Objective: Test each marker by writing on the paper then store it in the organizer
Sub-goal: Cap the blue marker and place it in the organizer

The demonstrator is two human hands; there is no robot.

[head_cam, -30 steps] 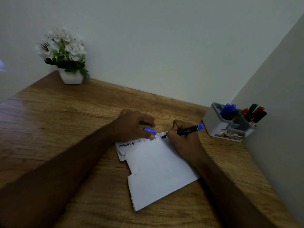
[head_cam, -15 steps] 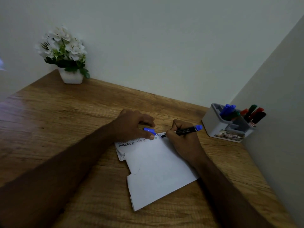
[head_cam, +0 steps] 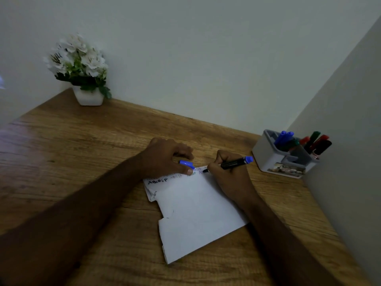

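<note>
A white sheet of paper point(head_cam: 195, 211) lies on the wooden desk, with small rows of letters along its top edge. My right hand point(head_cam: 228, 174) grips a black marker with a blue end point(head_cam: 235, 162), its tip touching the paper's top right corner. My left hand point(head_cam: 165, 157) rests on the paper's top edge and pinches the marker's blue cap point(head_cam: 186, 163). The grey and white organizer point(head_cam: 282, 159) stands at the right by the wall, holding blue, green, red and black markers point(head_cam: 315, 142).
A white pot of white flowers point(head_cam: 82, 69) stands in the far left corner of the desk point(head_cam: 72, 145). Walls close the desk at the back and on the right, just behind the organizer.
The marker tip has shifted slightly along the top of the paper as my right hand writes. My left hand has stayed in place with the cap.
</note>
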